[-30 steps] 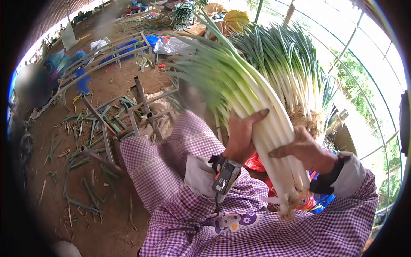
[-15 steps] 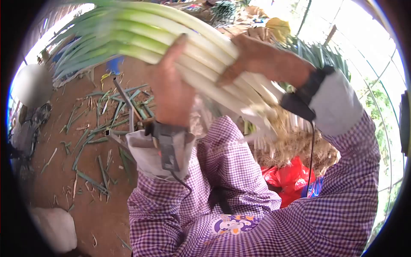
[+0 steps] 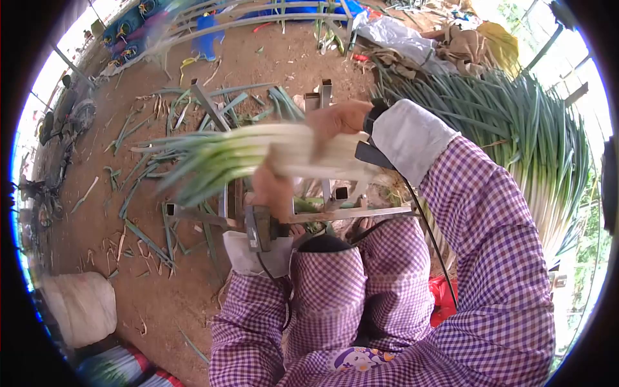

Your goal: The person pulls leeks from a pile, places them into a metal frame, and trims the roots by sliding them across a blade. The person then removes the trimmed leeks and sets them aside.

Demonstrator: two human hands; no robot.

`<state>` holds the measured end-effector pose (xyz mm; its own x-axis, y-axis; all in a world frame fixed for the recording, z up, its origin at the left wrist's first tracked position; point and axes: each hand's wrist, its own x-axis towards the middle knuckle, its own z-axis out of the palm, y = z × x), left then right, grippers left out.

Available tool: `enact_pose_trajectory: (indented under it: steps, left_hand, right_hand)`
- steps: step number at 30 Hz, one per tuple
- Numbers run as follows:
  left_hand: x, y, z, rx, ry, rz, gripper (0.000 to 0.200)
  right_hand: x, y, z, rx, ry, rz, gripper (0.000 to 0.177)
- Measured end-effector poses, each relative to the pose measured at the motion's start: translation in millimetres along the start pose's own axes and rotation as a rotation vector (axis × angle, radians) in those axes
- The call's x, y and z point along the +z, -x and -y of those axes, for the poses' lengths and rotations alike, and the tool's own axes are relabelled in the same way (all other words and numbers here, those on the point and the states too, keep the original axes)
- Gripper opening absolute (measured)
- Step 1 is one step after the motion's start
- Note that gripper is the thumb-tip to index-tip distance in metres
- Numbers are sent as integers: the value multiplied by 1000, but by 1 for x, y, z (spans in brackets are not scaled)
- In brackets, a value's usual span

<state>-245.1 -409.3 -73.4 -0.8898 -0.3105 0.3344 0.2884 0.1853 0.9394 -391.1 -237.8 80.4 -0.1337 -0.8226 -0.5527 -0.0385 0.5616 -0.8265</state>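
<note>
In the head view, the floor [image 3: 155, 309] is brown dirt, with cut green leaves [image 3: 148, 240] spread on its left side. A metal frame [image 3: 371, 213] stands on it, in front of the knees. A pale sack [image 3: 80, 308] sits by the floor's near left corner. A big pile of green onions [image 3: 525, 138] lies along the right edge, and a blue sheet [image 3: 290, 10] is at the far edge.

Both hands grip one bunch of green onions [image 3: 242, 153] over the frame — leaves left, white ends right. The left hand [image 3: 272, 190] is under it, the right hand [image 3: 338, 119] on top.

The hands are blurry — I can't tell each finger. The right wrist's strap partly hides the white ends. Dark corners cut off the room.
</note>
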Motion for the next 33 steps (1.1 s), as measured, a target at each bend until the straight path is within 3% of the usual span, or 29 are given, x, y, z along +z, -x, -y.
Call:
enact_pose_trajectory:
  steps: [1,3,5,9,12,13,17,20,22,25,26,29,30,33]
  left_hand:
    - [14,12,60,-123,114,3,32]
    - [33,18,78,-488,535,-81,33]
    - [50,7,4,-977,1146,-269,33]
    - [72,17,49,-1019,1153,-182,39]
    - [69,20,56,-1121,1065,168,46]
    - [72,19,54,-1184,1053,191,48]
    - [88,19,61,-1394,1011,350,60]
    - [102,25,79,-1619,1088,462,67]
    - [106,24,87,-1585,1029,649,66]
    - [111,25,99,-1559,1000,930,66]
    - [111,23,104,-1548,994,1019,65]
    - [121,18,84,-1504,658,1104,61]
    - [123,17,80,-1454,617,1157,49]
    - [118,9,47,-1171,355,1180,37]
  right_hand:
    - [-8,-13,-25,13,31,16,77]
    - [-16,-23,-66,29,95,-19,74]
    - [-21,-23,-109,47,170,-85,71]
    - [-22,-6,-165,85,316,-219,69]
    - [-29,-7,-174,201,352,-211,71]
    - [-34,-6,-188,288,255,-150,73]
    - [-36,-19,-279,208,303,-246,81]
    - [-31,-1,-294,325,266,-193,83]
    - [-24,25,-262,368,172,-160,81]
    - [-22,31,-268,498,221,-231,82]
    - [-16,32,-268,458,152,-319,57]
    - [-17,24,-286,396,203,-269,58]
    - [-14,24,-286,468,171,-306,57]
    - [-17,18,-307,380,152,-261,65]
